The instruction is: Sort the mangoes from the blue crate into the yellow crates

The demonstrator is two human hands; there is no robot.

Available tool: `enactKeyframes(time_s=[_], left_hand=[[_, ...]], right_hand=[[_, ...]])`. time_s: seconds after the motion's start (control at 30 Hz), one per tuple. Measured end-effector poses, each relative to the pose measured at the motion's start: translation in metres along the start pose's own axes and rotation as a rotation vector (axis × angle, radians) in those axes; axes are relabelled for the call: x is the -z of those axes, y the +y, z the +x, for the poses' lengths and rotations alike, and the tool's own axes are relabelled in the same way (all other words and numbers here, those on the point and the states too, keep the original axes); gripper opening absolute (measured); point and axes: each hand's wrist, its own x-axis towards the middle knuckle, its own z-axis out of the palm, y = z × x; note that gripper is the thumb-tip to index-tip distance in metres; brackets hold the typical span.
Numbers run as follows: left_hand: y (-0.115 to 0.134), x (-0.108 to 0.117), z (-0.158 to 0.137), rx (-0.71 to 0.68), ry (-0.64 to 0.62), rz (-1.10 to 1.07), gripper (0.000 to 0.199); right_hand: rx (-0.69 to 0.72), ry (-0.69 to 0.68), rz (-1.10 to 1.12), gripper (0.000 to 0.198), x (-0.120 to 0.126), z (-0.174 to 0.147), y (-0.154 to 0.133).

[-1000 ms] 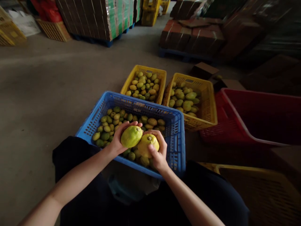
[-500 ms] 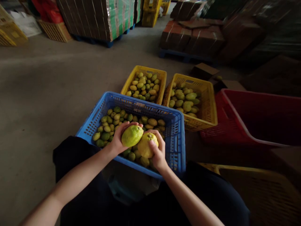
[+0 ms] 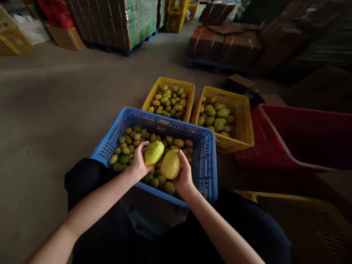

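My left hand (image 3: 139,164) grips a yellow-green lemon (image 3: 154,153), its thumb and fingers around the left side. Close beside it, my right hand (image 3: 184,174) is closed on a larger, yellower lemon (image 3: 170,164), the thumb lying along its right side. Both fruits are held above a blue crate (image 3: 208,172) with slotted walls. Many green and yellow lemons (image 3: 136,136) cover the bottom of that crate. My forearms and hands hide part of the near fruit.
Two yellow crates, one farther back (image 3: 147,99) and one to its right (image 3: 249,124), hold more lemons. A large red bin (image 3: 247,156) stands at the right. Another yellow crate (image 3: 299,201) is by my right knee. Stacked cartons (image 3: 209,38) sit on pallets behind.
Both lemons have been turned in my hands: the right one's stem end no longer faces me, and the left one is tilted more upright. My right thumb has shifted to the lemon's side.
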Motion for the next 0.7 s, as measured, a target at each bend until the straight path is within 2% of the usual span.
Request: enactKeyframes(time_s=[0.03,0.1,0.23,0.37,0.47,0.6,0.7], left_hand=[[0.000,0.000,0.002,-0.017,0.057,-0.011,0.019],[0.000,0.000,0.006,-0.017,0.092,-0.053,0.017],[0.003,-0.004,0.004,0.102,0.007,-0.142,0.025],[0.007,-0.005,-0.001,0.148,-0.098,-0.160,0.037],[0.010,-0.005,0.000,0.194,-0.121,-0.147,0.038],[0.013,-0.005,0.001,0.118,-0.023,-0.076,0.029],[0.014,-0.004,0.001,0.059,0.003,-0.068,0.029]], right_hand=[[-0.065,0.031,0.063,0.023,-0.001,0.002,-0.003],[-0.096,0.073,0.144,0.024,-0.001,0.006,-0.009],[-0.072,0.122,0.216,0.021,0.003,0.013,-0.018],[-0.018,0.174,0.258,0.022,0.007,0.016,-0.024],[-0.006,0.195,0.218,0.025,0.010,0.017,-0.027],[-0.022,0.141,0.197,0.023,0.008,0.015,-0.031],[-0.056,0.062,0.210,0.016,0.004,0.011,-0.033]])
